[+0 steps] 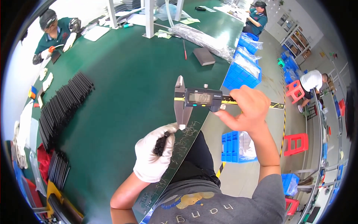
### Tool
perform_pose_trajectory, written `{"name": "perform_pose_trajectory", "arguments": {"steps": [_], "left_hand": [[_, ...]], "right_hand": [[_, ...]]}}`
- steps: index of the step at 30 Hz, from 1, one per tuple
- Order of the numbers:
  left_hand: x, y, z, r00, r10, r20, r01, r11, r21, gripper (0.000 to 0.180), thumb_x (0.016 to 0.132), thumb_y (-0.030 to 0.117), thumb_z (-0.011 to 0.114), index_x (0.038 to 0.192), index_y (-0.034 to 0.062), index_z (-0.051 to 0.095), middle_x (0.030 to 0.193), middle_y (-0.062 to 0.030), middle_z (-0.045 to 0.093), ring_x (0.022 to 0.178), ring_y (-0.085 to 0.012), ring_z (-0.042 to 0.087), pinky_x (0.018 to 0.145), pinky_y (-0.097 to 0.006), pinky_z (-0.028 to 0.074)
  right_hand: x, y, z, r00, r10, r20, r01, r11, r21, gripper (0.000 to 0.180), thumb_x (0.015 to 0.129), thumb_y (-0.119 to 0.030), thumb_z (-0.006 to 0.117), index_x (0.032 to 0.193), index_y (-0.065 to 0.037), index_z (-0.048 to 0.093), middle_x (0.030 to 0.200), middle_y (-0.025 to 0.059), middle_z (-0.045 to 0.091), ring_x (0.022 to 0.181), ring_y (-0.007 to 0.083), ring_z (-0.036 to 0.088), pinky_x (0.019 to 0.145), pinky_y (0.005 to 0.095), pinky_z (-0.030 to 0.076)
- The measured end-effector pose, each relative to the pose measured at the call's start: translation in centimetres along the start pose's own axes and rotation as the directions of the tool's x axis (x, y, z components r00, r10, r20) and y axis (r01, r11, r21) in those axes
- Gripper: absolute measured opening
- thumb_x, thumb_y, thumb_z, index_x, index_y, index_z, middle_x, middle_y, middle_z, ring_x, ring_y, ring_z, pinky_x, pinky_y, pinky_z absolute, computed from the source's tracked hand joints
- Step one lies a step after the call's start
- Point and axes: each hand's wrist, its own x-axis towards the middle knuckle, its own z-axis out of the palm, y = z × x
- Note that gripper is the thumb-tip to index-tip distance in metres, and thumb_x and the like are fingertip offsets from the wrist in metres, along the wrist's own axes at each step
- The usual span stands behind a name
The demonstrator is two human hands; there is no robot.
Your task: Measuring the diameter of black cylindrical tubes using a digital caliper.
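Observation:
My right hand (248, 108) grips a digital caliper (201, 99) by its beam and holds it level over the edge of the green table (130, 86). The caliper's jaws look closed and point down toward my left hand. A white glove covers my left hand (153, 153), which clasps a small bundle of thin black strips (162, 143) just below the jaw tips. The strips and the jaws look close together, but I cannot tell whether they touch.
A long fanned row of black strips (63, 106) lies at the table's left, with another stack (59, 170) nearer me. Across the table sits a person in green (56, 35). Blue crates (238, 147) stand on the floor at right, with red stools (296, 143) beyond.

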Motion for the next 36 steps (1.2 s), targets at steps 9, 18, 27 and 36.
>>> {"name": "perform_pose_trajectory", "arguments": {"steps": [9, 18, 27, 36], "left_hand": [[-0.3, 0.4, -0.3, 0.994, -0.075, -0.075, 0.074, 0.997, -0.009, 0.009, 0.085, -0.001, 0.059, 0.094, 0.0, 0.059, 0.095, -0.0126, 0.067, 0.085, -0.015, 0.064, 0.076, -0.025, 0.049], [-0.4, 0.1, -0.2, 0.99, -0.135, 0.028, 0.136, 0.99, -0.048, 0.017, 0.088, -0.001, 0.054, 0.105, -0.0012, 0.059, 0.097, -0.0124, 0.067, 0.09, -0.0153, 0.063, 0.082, -0.026, 0.048], [-0.9, -0.1, -0.1, 0.996, -0.082, 0.028, 0.085, 0.991, -0.104, 0.019, 0.086, -0.006, 0.055, 0.104, -0.0016, 0.058, 0.1, -0.0145, 0.066, 0.094, -0.019, 0.063, 0.084, -0.03, 0.049], [-0.9, 0.0, -0.3, 0.994, -0.091, 0.064, 0.098, 0.987, -0.123, 0.017, 0.086, -0.005, 0.056, 0.102, -0.0011, 0.057, 0.1, -0.0147, 0.066, 0.094, -0.0191, 0.064, 0.084, -0.03, 0.05]], "right_hand": [[-0.3, -0.2, 0.1, 0.999, -0.001, 0.039, -0.003, 0.996, 0.087, 0.036, 0.059, -0.037, 0.077, 0.074, -0.01, 0.058, 0.059, 0.0017, 0.047, 0.044, 0.018, 0.043, 0.04, 0.0289, 0.032], [-0.9, -2.5, 0.0, 0.979, 0.126, 0.158, -0.171, 0.933, 0.317, 0.036, 0.065, -0.025, 0.077, 0.09, -0.004, 0.062, 0.065, 0.0034, 0.054, 0.05, 0.0173, 0.052, 0.044, 0.0277, 0.038], [-1.0, -3.3, -0.2, 0.942, 0.115, 0.315, -0.233, 0.9, 0.369, 0.03, 0.069, -0.01, 0.066, 0.096, 0.0, 0.059, 0.068, 0.0069, 0.054, 0.051, 0.0189, 0.054, 0.044, 0.028, 0.04], [-1.1, -2.9, 0.1, 0.935, 0.1, 0.339, -0.227, 0.906, 0.358, 0.028, 0.071, -0.017, 0.07, 0.092, -0.001, 0.06, 0.066, 0.0071, 0.054, 0.05, 0.0203, 0.054, 0.043, 0.0291, 0.039]]}}
